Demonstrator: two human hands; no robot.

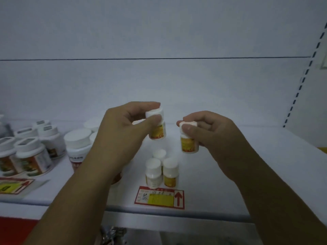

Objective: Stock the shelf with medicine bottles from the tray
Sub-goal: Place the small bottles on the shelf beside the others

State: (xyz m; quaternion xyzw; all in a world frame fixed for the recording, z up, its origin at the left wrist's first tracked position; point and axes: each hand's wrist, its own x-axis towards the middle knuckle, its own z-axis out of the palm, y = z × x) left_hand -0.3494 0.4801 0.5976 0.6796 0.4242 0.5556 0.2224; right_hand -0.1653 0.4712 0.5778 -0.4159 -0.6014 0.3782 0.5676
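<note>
Left hand (123,124): thumb and fingers pinch the cap of the left bottle (158,131), held upright above the shelf (247,165).
Right hand (212,131): pinches the cap of the right bottle (189,145), held right of centre.
Standing bottles (161,170): three, clustered upright near the front edge, just behind the price tag (160,198).
Larger bottles (31,152): grouped at left.

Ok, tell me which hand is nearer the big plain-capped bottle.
Left. The left hand hangs just right of the big plain-capped bottle; the right hand is farther right.

A red price label (160,198) with a yellow patch and an arrow lies in front; a similar label (14,186) at left; a slotted upright (304,76) at right.
</note>
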